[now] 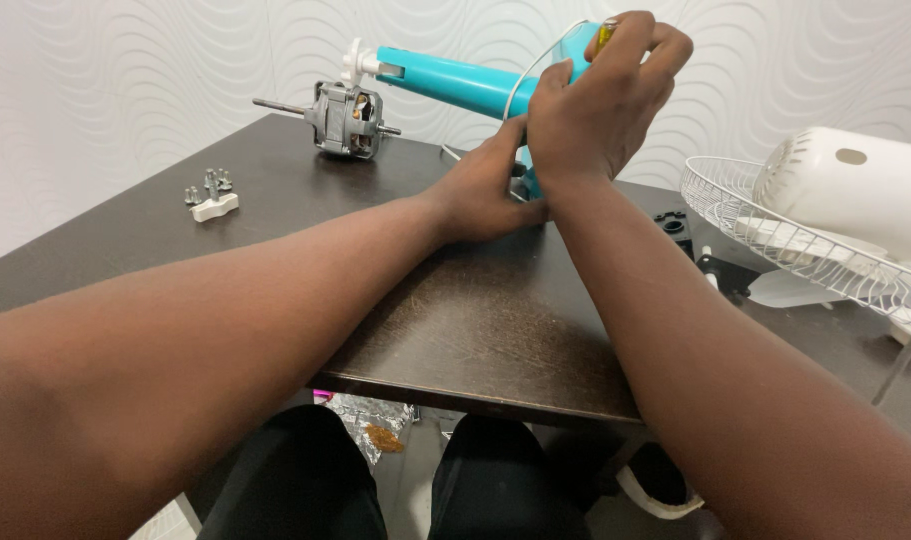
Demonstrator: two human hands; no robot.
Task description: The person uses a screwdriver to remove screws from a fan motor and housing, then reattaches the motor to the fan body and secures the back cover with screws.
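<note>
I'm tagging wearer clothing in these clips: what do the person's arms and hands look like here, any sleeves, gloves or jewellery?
Both forearms are bare right up to the frame edge: no sleeves show. The left hand and right hand wear no gloves; no rings, watch or bracelet are visible.

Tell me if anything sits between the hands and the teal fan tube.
Nothing visible does. The right hand already grips the teal tube near its end, and the left hand rests at its base.

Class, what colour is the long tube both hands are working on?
Turquoise tube, clearest in the head view.
</note>
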